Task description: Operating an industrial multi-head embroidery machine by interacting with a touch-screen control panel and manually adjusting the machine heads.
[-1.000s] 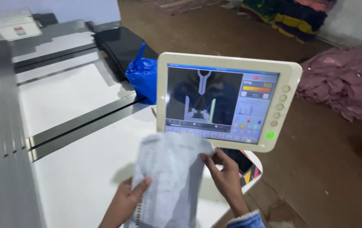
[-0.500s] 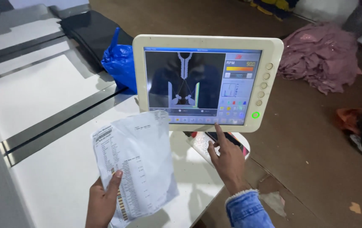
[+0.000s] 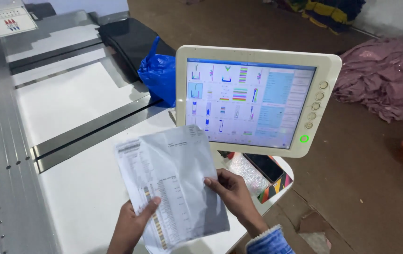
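Both the left hand [image 3: 133,223] and the right hand [image 3: 233,194] grasped the printed sheet [image 3: 173,181], fingers clenched on its edges, at six o'clock below the touchscreen monitor [image 3: 253,101].

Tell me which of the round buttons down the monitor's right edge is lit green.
The lowest one, the green-ringed button at the bottom right corner of the monitor frame. The four buttons above it are plain cream and unlit.

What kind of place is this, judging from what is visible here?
Probably a textile or embroidery workshop: a control screen showing pattern thumbnails stands at a long white machine table, and a heap of pink fabric lies on the floor. Both hands hold a printed sheet.
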